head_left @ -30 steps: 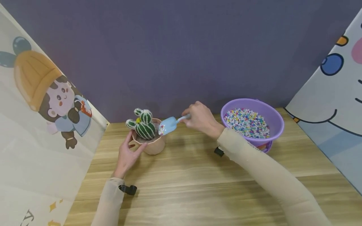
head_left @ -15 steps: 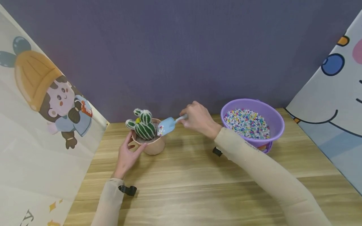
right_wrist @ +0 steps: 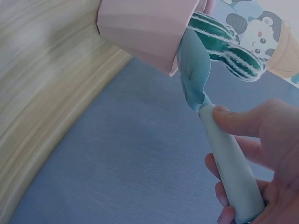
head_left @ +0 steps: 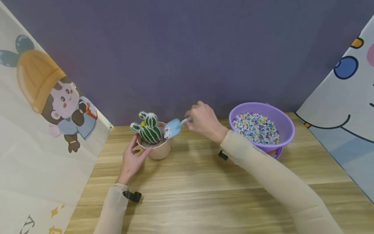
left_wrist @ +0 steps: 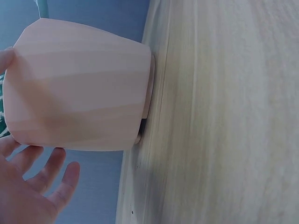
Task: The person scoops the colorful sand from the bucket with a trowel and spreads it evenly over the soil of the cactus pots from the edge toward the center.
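Note:
In the head view, a pale pink flowerpot (head_left: pixel 160 152) stands on the table with a green-and-white knitted cactus (head_left: pixel 150 135) in it. My left hand (head_left: pixel 132 162) holds the pot at the rim, thumb on one side and fingers (left_wrist: pixel 44 175) on the other. The handle of a light blue trowel (head_left: pixel 174 127) is gripped in my right hand (head_left: pixel 204 122). Its blade carries a few coloured beads at the tip, which is right at the pot's right rim beside the cactus. The right wrist view shows the fingers wrapped around the pale handle (right_wrist: pixel 231 163).
To the right, a purple bucket (head_left: pixel 281 125) holds many small multicoloured beads (head_left: pixel 255 128). A dark wall (head_left: pixel 190 58) runs behind the wooden table (head_left: pixel 187 195), close beyond the pot. Printed cartoon panels stand at left and right.
My right hand has shifted slightly left and up, with the trowel tip staying at the pot's rim. The left hand and pot keep their place.

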### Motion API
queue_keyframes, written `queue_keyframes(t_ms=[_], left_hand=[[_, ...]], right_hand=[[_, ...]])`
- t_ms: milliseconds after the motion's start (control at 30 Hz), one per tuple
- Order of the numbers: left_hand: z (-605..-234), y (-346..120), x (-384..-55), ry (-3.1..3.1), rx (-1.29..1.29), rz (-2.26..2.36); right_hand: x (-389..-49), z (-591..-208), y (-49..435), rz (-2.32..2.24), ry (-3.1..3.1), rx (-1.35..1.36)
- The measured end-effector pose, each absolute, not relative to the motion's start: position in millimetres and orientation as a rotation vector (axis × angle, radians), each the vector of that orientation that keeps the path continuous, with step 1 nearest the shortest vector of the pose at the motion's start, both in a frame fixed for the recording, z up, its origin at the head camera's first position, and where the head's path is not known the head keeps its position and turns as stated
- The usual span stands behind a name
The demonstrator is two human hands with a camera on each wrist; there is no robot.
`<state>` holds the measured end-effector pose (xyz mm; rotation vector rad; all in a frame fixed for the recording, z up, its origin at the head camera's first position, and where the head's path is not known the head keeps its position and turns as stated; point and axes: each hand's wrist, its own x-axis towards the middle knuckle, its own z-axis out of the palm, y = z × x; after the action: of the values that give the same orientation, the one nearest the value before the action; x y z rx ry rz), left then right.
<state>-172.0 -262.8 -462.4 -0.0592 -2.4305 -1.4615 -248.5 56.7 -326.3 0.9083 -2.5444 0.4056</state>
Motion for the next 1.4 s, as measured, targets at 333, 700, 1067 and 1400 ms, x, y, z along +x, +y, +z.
queue_keyframes(t_ms=[333,700,1067,1400], left_hand=[[-462.3,-263.3,-172.0,-2.41,-0.058,-1.481],[-462.7,-262.5,-173.2,-2.398,-0.053,-1.486],[-462.8,-261.3,-173.1,-2.414,-0.013,-1.465],[-460.1,-254.9,-172.4,-2.415,0.049,-1.431]], right_hand=[[-249.7,-324.3,56.1,0.323,-2.5,0.918],[-248.5,-322.3,54.8,0.276,-2.487,0.916],[-246.1,-323.1,55.5,0.251,-2.467,0.899],[-246.0,-324.5,53.9,0.22,-2.407,0.913]])
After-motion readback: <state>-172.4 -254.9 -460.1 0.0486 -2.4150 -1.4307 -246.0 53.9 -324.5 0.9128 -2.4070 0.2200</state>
